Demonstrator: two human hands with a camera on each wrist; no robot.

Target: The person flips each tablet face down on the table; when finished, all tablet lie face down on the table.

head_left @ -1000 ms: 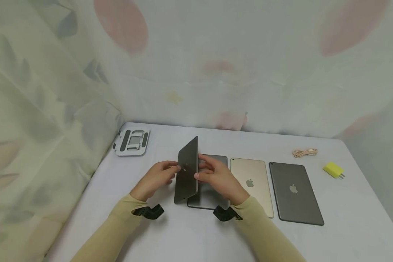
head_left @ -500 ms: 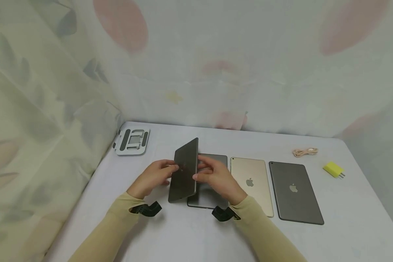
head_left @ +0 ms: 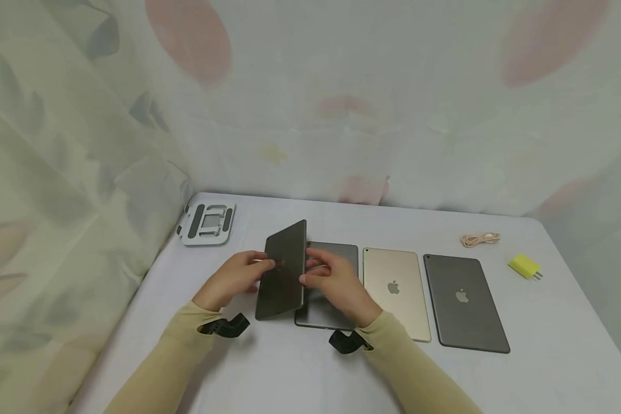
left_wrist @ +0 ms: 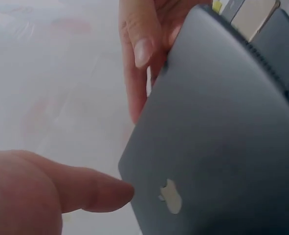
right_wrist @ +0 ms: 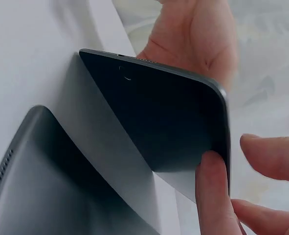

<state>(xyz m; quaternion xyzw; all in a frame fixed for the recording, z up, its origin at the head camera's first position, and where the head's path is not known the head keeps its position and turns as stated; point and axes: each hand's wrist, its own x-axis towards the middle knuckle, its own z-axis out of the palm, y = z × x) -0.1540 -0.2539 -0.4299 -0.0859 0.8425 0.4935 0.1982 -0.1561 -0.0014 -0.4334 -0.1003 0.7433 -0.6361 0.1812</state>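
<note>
A dark grey tablet (head_left: 284, 282) stands tilted on its left long edge, its logo back facing up and left. My left hand (head_left: 233, 280) holds that left side, thumb on the back and other fingers hidden behind. At the raised right edge, my right hand (head_left: 336, 284) holds the tablet; one finger (right_wrist: 212, 186) lies against the black screen, while the thumb is on the back side. In the right wrist view the screen's round home button shows. A second dark tablet (head_left: 318, 313) lies back up just right of it, partly covered by my right hand.
Farther right lie a gold tablet (head_left: 395, 267) and another dark grey tablet (head_left: 463, 322), both back up. A coiled pinkish cable (head_left: 478, 240) and a yellow charger plug (head_left: 524, 266) are at the far right. A silver folding stand (head_left: 207, 223) lies at the back left.
The tilted tablet has moved left and shows more of its back. My left hand has moved left with it; the right has shifted slightly left. The other things have stayed put.
</note>
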